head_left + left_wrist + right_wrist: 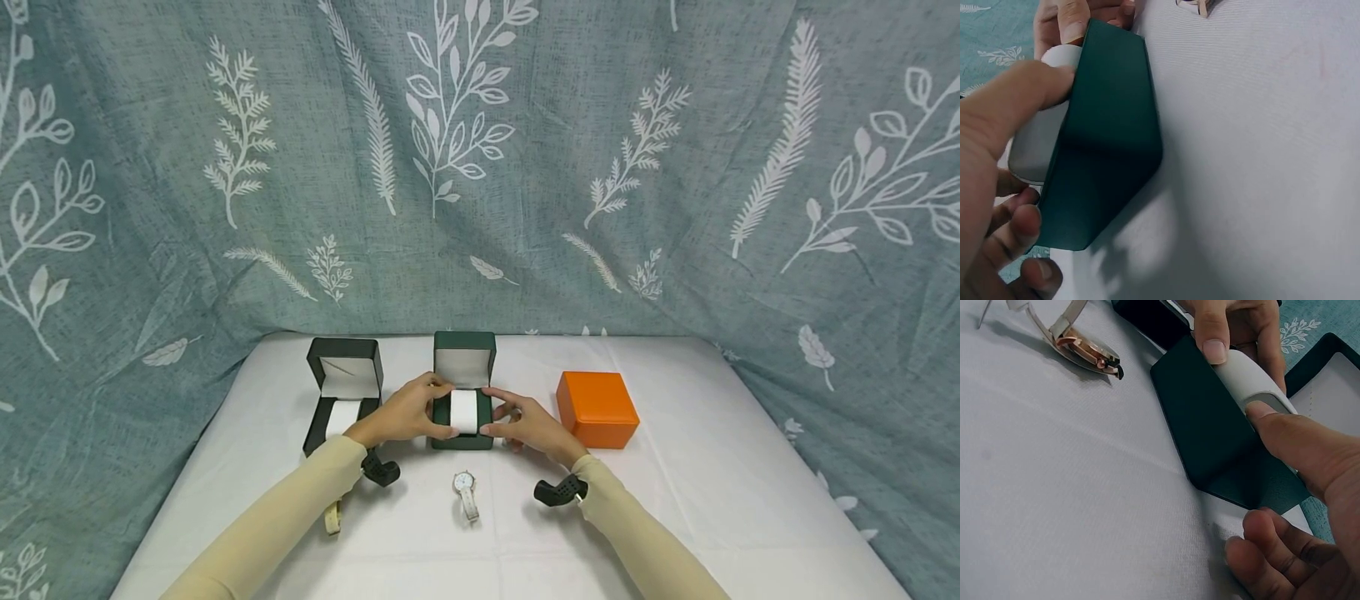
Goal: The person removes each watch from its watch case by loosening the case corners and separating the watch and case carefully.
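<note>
A dark green watch box [463,442] stands with its lid raised at the table's middle, a white cushion [463,412] in its lower part. My left hand [408,411] pinches the cushion's left end between thumb and index finger. From the right, my right hand [534,425] pinches the other end the same way. In the left wrist view the thumb lies along the white cushion [1036,149], over the box's green wall [1110,94]. The right wrist view has both thumbs on the cushion [1254,378]. A white-strapped watch [465,493] lies in front of the box.
To the left stands an open dark watch box [345,348] holding a white cushion [343,415], partly behind my left arm. A cream watch strap [332,518] shows beside that sleeve. A closed orange box [597,410] sits to the right. A patterned curtain [480,250] hangs behind the table.
</note>
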A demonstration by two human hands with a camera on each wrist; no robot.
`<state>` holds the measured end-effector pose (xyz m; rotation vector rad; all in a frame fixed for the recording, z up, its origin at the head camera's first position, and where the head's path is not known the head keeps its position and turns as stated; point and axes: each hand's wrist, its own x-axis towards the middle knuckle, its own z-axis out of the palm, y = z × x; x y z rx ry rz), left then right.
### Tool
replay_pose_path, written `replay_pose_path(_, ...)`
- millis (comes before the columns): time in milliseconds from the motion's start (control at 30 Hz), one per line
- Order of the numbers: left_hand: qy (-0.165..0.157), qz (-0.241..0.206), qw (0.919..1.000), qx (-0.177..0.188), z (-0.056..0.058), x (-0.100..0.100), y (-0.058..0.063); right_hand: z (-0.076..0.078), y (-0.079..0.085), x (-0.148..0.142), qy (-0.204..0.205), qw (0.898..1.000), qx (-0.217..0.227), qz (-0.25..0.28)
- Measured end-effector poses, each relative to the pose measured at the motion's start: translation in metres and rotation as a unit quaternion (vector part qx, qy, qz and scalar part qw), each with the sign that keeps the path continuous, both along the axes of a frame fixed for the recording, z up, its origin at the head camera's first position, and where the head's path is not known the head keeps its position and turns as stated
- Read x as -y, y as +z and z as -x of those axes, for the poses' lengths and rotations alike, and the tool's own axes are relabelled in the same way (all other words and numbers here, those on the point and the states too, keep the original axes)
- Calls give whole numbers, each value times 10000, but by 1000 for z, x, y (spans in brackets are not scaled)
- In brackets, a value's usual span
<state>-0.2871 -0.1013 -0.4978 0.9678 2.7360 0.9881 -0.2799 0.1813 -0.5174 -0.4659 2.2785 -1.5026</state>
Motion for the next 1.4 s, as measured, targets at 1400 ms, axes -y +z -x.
replay_pose_path(1400,-59,-300,9995,4,2,3,-2,-1,0,0,19,9999,96,115)
